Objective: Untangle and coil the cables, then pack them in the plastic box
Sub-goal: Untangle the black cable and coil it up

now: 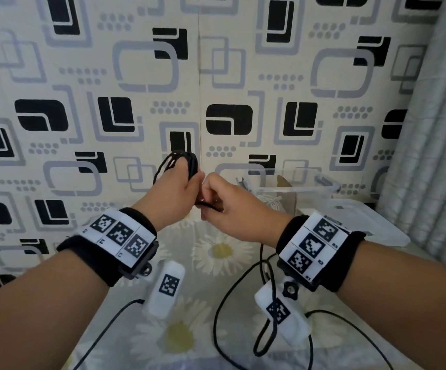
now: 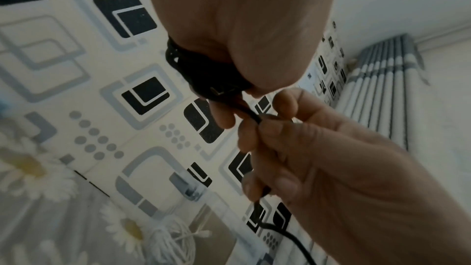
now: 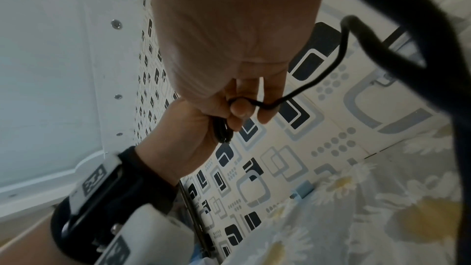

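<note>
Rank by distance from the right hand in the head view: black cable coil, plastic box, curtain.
From the right hand:
1. Black cable coil: just to its left, gripped by the left hand.
2. Plastic box: behind, to the right.
3. Curtain: far right edge.

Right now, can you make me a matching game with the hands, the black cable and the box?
Things:
1. left hand
2. right hand
3. black cable
4. clear plastic box

States:
A. looped in a coil at the fingers
B. stands on the table with a white cable inside
C. holds the coil
D. pinches the loose strand

Pairs: 1-C, 2-D, 3-A, 4-B
</note>
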{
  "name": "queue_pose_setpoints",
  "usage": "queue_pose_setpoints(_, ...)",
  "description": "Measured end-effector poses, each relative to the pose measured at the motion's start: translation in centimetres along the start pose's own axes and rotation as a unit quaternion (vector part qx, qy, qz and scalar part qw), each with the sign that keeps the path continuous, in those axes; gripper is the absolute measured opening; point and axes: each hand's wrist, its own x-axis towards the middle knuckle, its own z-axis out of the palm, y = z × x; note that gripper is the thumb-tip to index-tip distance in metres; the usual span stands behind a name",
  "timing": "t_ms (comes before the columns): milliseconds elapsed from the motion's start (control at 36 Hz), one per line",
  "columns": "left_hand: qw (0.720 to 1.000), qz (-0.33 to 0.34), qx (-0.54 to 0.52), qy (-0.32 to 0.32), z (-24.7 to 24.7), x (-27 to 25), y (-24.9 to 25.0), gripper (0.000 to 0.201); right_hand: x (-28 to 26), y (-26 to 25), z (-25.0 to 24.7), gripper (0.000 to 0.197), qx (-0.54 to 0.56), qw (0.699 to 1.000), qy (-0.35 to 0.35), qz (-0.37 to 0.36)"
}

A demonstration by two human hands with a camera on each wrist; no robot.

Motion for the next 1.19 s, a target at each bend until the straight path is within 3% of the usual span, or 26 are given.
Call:
queue_pose_setpoints(111, 0.997, 0.032, 0.047, -0.051, 0.3, -0.4, -0.4, 0.017, 0.1, 0.3, -0.7, 0.028, 0.05, 0.997, -0.031, 0.051)
queue_pose_setpoints(250, 0.99, 0.07, 0.103, -0.068, 0.6, -0.7, -1.1, 0.024, 0.1, 0.2, -0.7, 0.03, 0.095, 0.99, -0.038, 0.098)
queue_pose_setpoints(417, 0.975, 0.102, 0.138, -0.141, 0.5, -0.9, -1.6, 0.014, 0.0, 1.0, -0.9, 0.03, 0.141, 0.977, -0.097, 0.128)
queue_pose_setpoints(500, 0.963, 0.098, 0.169, -0.185, 0.5, -0.9, -1.8, 0.027, -0.2, 1.6, -1.2, 0.031, 0.138, 0.977, -0.109, 0.124)
queue_pose_setpoints(667, 0.942, 0.129, 0.261, -0.165, 1.0, -0.4, -2.8, 0.035, -0.7, 2.4, -1.4, 0.031, 0.121, 0.978, -0.107, 0.131)
queue_pose_setpoints(722, 0.949, 0.112, 0.244, -0.163, 1.0, -0.3, -3.1, 0.03, -0.9, 2.6, -1.5, 0.036, 0.038, 0.985, -0.105, 0.134)
queue_pose_setpoints(778, 0.961, 0.09, 0.208, -0.157, 0.8, -0.3, -3.3, 0.025, -1.2, 3.0, -1.7, 0.056, -0.014, 0.98, -0.112, 0.163)
queue_pose_setpoints(861, 0.97, 0.082, 0.19, -0.128, 0.3, -0.3, -3.8, 0.024, -1.7, 3.6, -2.0, 0.079, -0.006, 0.964, -0.14, 0.227)
queue_pose_setpoints(944, 0.975, 0.039, 0.195, -0.099, -0.3, 0.1, -4.3, 0.022, -2.2, 3.7, -2.4, 0.061, 0.051, 0.946, -0.186, 0.26)
queue_pose_setpoints(1028, 0.968, 0.022, 0.234, -0.093, -0.6, 0.4, -4.5, 0.024, -2.7, 3.3, -2.8, 0.036, 0.103, 0.943, -0.209, 0.237)
queue_pose_setpoints(1111, 0.962, 0.004, 0.255, -0.096, -0.8, 0.5, -4.7, 0.021, -2.8, 3.2, -3.5, 0.041, 0.118, 0.943, -0.214, 0.226)
queue_pose_setpoints(1194, 0.96, -0.03, 0.256, -0.105, -0.8, 0.6, -5.1, 0.023, -2.7, 3.1, -4.4, 0.058, 0.162, 0.936, -0.214, 0.227)
